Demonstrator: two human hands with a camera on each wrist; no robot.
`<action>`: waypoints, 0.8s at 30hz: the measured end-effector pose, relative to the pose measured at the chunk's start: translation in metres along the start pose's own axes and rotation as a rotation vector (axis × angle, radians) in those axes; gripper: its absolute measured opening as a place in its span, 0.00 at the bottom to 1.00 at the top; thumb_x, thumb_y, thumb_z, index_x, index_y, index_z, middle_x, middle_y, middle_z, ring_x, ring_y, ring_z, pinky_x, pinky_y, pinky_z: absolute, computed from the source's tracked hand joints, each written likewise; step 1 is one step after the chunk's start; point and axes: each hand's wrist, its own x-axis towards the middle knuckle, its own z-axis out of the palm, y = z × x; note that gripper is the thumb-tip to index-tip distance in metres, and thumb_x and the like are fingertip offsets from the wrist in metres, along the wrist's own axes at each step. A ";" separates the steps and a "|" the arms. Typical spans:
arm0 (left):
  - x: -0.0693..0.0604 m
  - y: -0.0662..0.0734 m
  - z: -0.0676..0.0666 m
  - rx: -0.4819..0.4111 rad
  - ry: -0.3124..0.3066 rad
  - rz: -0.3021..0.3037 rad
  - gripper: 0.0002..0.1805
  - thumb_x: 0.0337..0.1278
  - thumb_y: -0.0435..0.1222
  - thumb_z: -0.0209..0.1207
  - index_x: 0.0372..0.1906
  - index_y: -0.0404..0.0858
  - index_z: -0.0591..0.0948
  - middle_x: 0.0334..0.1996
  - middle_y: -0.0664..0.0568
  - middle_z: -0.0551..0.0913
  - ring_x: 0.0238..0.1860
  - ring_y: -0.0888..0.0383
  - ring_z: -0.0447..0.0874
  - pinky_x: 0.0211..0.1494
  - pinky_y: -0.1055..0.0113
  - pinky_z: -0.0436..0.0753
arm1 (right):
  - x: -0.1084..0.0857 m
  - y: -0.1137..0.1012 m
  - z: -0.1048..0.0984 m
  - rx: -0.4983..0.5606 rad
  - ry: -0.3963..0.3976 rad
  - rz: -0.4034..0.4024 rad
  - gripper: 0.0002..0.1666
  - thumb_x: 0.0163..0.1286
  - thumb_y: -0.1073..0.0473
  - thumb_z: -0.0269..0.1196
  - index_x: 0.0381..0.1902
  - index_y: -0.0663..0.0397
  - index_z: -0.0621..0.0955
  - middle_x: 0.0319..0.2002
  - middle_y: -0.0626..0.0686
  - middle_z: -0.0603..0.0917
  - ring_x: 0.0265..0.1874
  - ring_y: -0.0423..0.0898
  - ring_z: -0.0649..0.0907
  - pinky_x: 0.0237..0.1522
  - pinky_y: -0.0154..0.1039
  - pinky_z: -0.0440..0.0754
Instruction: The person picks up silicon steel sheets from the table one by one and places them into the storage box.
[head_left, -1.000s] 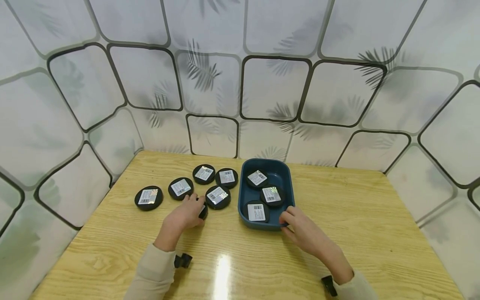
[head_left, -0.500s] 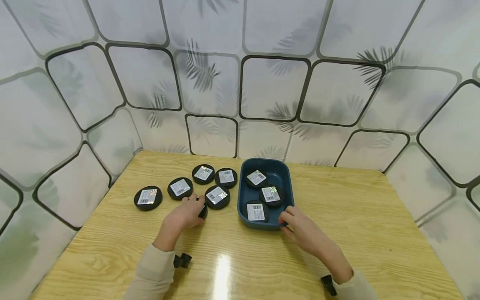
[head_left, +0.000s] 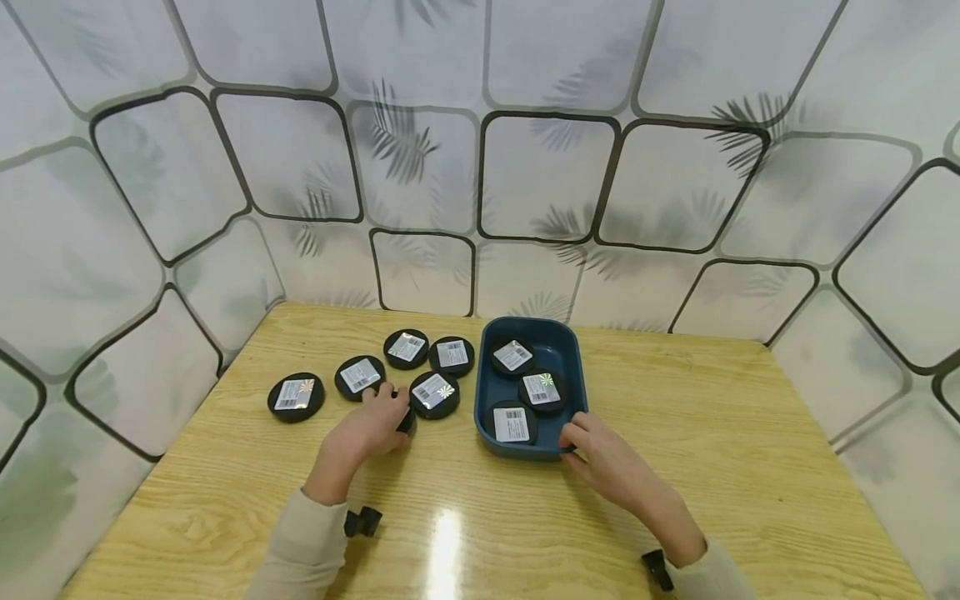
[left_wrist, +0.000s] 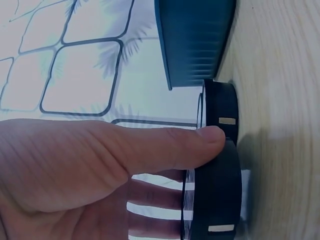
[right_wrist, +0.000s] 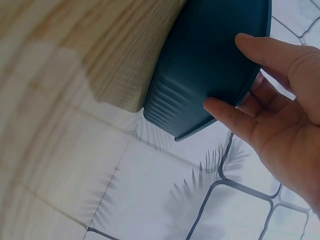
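Note:
In the head view my left hand (head_left: 367, 425) holds a black round disc (head_left: 407, 420) at the front of a group of similar discs on the table. The left wrist view shows my thumb on the side of this black disc (left_wrist: 217, 195), with the other fingers reaching over its labelled face. My right hand (head_left: 607, 458) grips the front right corner of a dark blue rectangular bin (head_left: 517, 452). Three black discs with white barcode labels, one of them this disc (head_left: 543, 389), lie inside the bin. In the right wrist view, fingers curl over the bin's rim.
Left of the bin several labelled black discs lie on the wooden table (head_left: 712, 433), among them a far-left disc (head_left: 296, 397) and one beside my left hand, the right-hand disc (head_left: 435, 394). A patterned curtain (head_left: 547, 175) stands around the back and sides.

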 end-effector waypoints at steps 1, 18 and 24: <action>-0.001 0.001 -0.001 0.000 0.007 0.003 0.40 0.55 0.38 0.70 0.67 0.22 0.66 0.61 0.24 0.67 0.60 0.26 0.65 0.56 0.40 0.77 | 0.000 0.000 0.000 0.000 -0.001 0.000 0.15 0.54 0.71 0.74 0.30 0.50 0.78 0.31 0.44 0.74 0.33 0.41 0.74 0.34 0.35 0.78; -0.003 0.012 -0.010 -0.031 0.193 0.117 0.37 0.57 0.39 0.68 0.68 0.27 0.68 0.62 0.26 0.67 0.59 0.26 0.66 0.52 0.39 0.79 | -0.001 0.000 0.000 -0.007 0.004 0.003 0.16 0.53 0.71 0.74 0.29 0.50 0.79 0.31 0.44 0.73 0.32 0.40 0.73 0.33 0.34 0.77; -0.003 0.018 -0.012 -0.029 0.282 0.196 0.41 0.59 0.40 0.68 0.72 0.29 0.64 0.67 0.27 0.63 0.64 0.27 0.63 0.54 0.42 0.79 | 0.000 0.000 -0.002 -0.006 -0.017 -0.003 0.12 0.56 0.68 0.73 0.30 0.52 0.79 0.31 0.45 0.73 0.31 0.40 0.73 0.33 0.35 0.76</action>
